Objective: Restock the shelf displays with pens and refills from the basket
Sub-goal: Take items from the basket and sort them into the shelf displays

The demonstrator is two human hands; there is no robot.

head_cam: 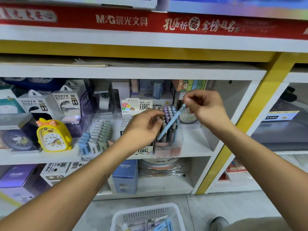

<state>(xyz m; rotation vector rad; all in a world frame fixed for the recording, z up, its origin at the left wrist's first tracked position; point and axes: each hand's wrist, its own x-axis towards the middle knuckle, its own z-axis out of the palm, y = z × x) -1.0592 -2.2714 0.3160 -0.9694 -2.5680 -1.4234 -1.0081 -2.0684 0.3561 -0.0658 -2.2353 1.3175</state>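
Above, we pinch the upper end of a light-blue pen [170, 122] between the fingertips of our right hand [205, 108]; the barrel hangs below and to the left of that hand, its long axis slanting down-left, with the lower tip among the upright pens of the pen display box [168, 147] on the white shelf [196, 147]. Our left hand [144, 129], fingers curled and partly closed, reaches into the same box; whether it grips a pen we cannot tell. Below, the white basket [148, 217] sits on the floor.
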